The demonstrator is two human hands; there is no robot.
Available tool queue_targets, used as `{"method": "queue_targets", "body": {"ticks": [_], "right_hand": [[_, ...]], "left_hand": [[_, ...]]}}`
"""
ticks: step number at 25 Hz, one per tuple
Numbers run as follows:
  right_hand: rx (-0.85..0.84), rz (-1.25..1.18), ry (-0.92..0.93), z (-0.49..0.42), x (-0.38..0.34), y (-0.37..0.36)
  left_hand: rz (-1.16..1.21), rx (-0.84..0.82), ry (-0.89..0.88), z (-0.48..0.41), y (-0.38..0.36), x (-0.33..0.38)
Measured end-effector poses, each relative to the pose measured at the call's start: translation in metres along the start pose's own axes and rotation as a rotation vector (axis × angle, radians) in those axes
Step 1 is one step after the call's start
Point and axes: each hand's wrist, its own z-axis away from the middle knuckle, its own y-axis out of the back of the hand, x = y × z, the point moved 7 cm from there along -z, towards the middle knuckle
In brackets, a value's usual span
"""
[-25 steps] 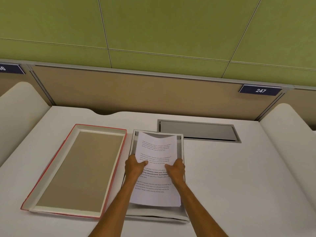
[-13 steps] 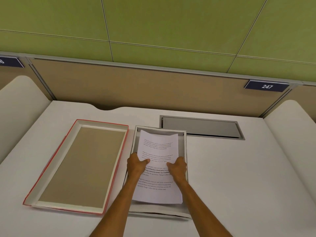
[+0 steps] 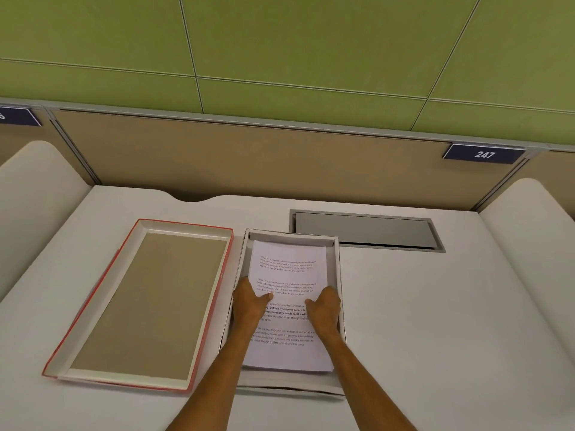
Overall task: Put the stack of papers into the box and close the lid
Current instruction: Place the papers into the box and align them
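A stack of printed white papers (image 3: 287, 269) lies inside the open grey box (image 3: 338, 262) in the middle of the desk. My left hand (image 3: 249, 303) grips the stack's left edge, thumb on top of the sheet. On the stack's right edge my right hand (image 3: 323, 309) grips in the same way. The papers sit low between the box walls. The box's lid (image 3: 146, 303), red outside and brown inside, lies upside down on the desk just left of the box.
A grey metal cable hatch (image 3: 364, 230) is set into the white desk (image 3: 435, 306) behind and right of the box. A tan partition (image 3: 249, 160) with a "247" plate (image 3: 483, 154) runs along the back. Rounded white dividers stand at both sides.
The stack has sunk lower into the box and slid slightly forward, both hands still on its edges. The view has tilted a little.
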Motion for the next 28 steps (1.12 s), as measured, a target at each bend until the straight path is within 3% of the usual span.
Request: {"method": "queue_targets", "body": {"ticks": [7, 18, 28], "right_hand": [[-0.053, 0.045, -0.023, 0.002, -0.007, 0.010], [-0.117, -0.136, -0.113, 0.001, 0.005, 0.020], [-0.110, -0.095, -0.096, 0.003, 0.003, 0.021]], "left_hand": [[-0.130, 0.087, -0.010, 0.010, 0.006, 0.006], [-0.151, 0.075, 0.047, 0.008, 0.017, 0.004], [-0.135, -0.010, 0.082, 0.021, 0.023, 0.016]]}}
